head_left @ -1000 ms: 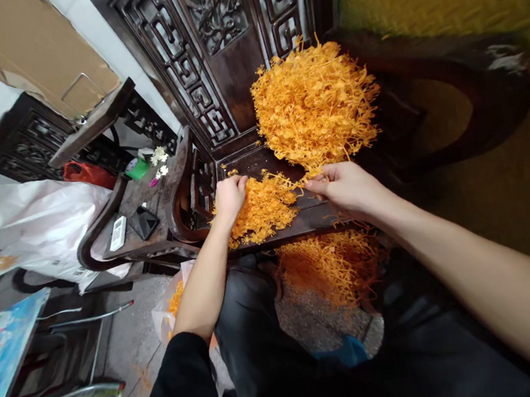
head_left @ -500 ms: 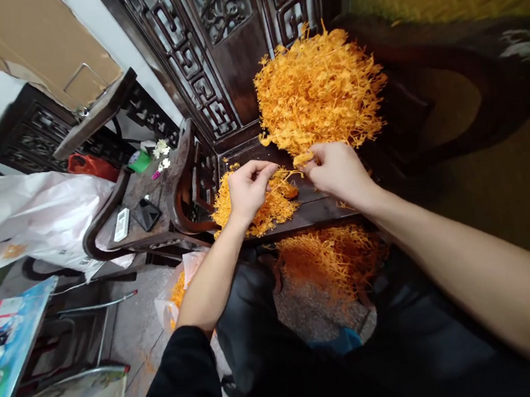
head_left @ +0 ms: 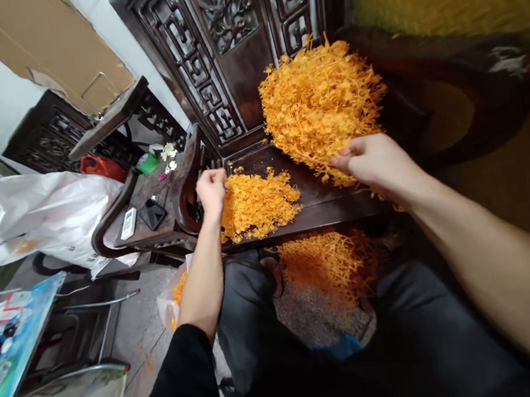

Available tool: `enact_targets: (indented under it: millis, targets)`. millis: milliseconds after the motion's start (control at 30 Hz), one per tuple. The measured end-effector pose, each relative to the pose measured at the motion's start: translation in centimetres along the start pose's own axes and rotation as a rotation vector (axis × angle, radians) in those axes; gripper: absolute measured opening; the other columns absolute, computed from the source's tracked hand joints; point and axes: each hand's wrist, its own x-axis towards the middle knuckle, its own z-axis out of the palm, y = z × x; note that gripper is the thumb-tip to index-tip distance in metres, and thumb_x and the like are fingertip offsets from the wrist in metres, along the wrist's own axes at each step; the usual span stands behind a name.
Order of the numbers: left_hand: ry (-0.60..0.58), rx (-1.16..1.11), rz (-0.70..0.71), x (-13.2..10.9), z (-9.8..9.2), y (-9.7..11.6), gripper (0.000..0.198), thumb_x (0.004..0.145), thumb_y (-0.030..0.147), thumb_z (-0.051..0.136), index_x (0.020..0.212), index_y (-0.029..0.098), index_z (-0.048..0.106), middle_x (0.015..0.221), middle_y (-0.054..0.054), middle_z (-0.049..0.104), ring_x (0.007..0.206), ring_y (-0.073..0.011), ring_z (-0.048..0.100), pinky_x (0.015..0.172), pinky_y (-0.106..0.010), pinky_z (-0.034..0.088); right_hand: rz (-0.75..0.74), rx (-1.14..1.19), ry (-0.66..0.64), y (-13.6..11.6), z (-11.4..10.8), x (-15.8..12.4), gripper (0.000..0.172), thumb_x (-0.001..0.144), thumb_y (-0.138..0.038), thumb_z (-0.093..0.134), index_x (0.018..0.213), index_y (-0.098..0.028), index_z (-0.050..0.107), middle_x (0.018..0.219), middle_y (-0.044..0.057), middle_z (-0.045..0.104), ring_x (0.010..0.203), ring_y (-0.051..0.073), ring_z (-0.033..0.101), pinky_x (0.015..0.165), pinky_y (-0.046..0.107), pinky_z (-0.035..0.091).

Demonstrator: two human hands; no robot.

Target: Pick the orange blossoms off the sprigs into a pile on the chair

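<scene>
A large heap of orange, stringy sprigs with small tufted heads point(head_left: 321, 101) rests on the dark wooden seat point(head_left: 315, 215) against the carved back. My right hand point(head_left: 380, 158) is closed at the heap's lower right edge, fingertips pinched together. Orange strands show just below that palm. To the left on the seat lies a smaller, flatter pile of orange heads point(head_left: 263, 205). My left hand point(head_left: 213, 192) is at this pile's left edge, its fingers curled closed. What the left fingers hold, if anything, is hidden.
Beneath the seat hangs or lies a mass of orange strands point(head_left: 325, 262). A plastic bag with orange bits point(head_left: 175, 296) stands on the floor at left. The side table holds a phone point(head_left: 153, 213), a white remote point(head_left: 128, 223) and green tape point(head_left: 147, 163).
My hands, close together before with a strand between them, have moved apart. The left went left to the small pile's edge; the right went right along the large heap.
</scene>
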Motion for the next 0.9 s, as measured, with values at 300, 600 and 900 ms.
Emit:
enact_targets:
  millis: [300,600,900]
  targets:
    - [-0.264,0.287,0.202,-0.4,3.4,0.4,0.021,0.096,0.028,0.067,0.109,0.020,0.082,0.125,-0.015,0.073,0.124,-0.0312,0.064,0.109,-0.043,0.047,-0.195,-0.151,-0.381,-0.2,1.6,-1.9,0.030,0.095,-0.022,0.053,0.066,-0.021,0.046,0.060,0.000,0.050,0.059,0.014,0.044,0.061,0.030,0.030]
    - [-0.387,0.005,0.891,-3.6,0.1,5.7,0.063,0.096,0.061,0.062,0.150,0.027,0.058,0.138,-0.012,0.066,0.119,-0.0231,0.067,0.094,-0.032,0.053,-0.270,-0.175,-0.462,-1.0,2.1,-2.7,0.035,0.100,-0.023,0.045,0.065,-0.021,0.044,0.058,0.001,0.052,0.058,0.015,0.046,0.060,0.029,0.029]
    - [-0.231,-0.139,0.832,-2.0,1.6,4.8,0.032,0.099,0.049,0.064,0.093,0.023,0.082,0.081,-0.006,0.074,0.072,-0.0157,0.066,0.072,-0.029,0.048,-0.041,0.126,-0.555,0.1,1.6,-2.5,0.040,0.097,-0.035,0.057,0.061,-0.020,0.048,0.056,-0.001,0.044,0.049,0.011,0.034,0.053,0.028,0.024]
